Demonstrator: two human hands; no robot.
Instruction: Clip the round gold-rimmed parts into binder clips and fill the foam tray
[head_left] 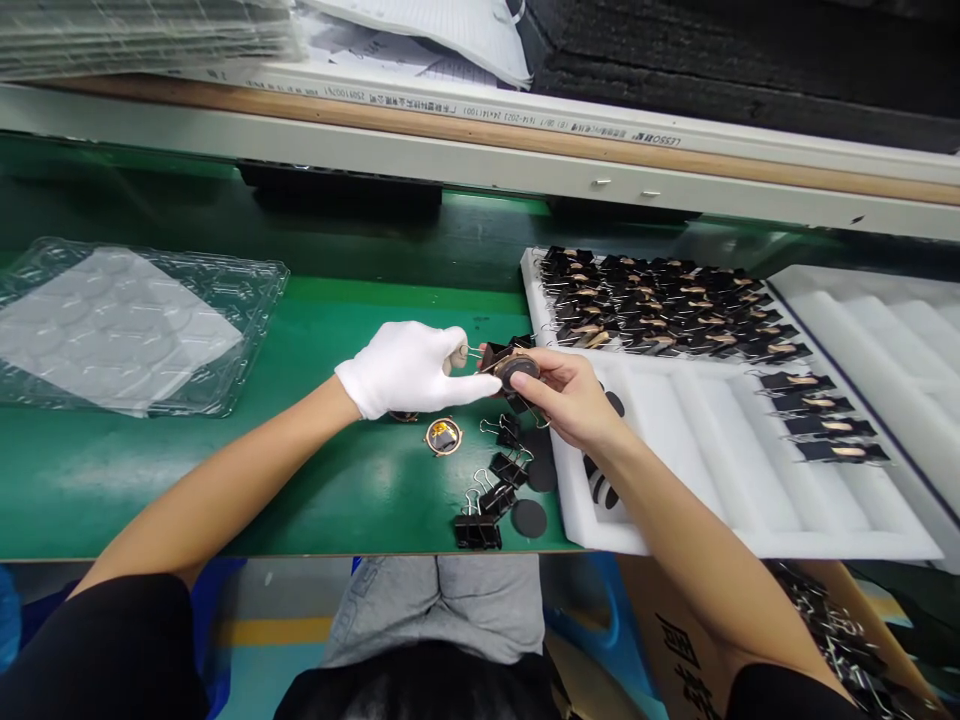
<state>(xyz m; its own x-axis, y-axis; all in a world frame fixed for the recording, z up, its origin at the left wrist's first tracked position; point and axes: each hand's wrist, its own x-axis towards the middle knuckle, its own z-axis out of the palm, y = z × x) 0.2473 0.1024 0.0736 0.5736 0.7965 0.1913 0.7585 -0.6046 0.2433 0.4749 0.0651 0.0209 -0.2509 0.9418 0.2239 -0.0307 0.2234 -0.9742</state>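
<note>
My left hand (411, 368), in a white glove, pinches the wire handle of a black binder clip (495, 354). My bare right hand (571, 393) grips a round watch case with a dark disc (517, 371) on it, the thumb pressed on the disc. The clip is against the edge of the watch case; how far its jaws reach over it is hidden by the fingers. Below the hands, a gold-rimmed watch case (443, 436) lies on the green table, with another partly covered by my left hand. Several loose binder clips (498, 497) and a dark disc (529, 518) lie near the table's front edge.
A white foam tray (697, 440) at right holds rows of clipped pieces (660, 300), with discs at its left side. Another white foam tray (885, 330) stands beyond it. A clear plastic tray (262, 300) with a white sheet (112, 330) lies at left. A shelf edge (480, 150) crosses behind.
</note>
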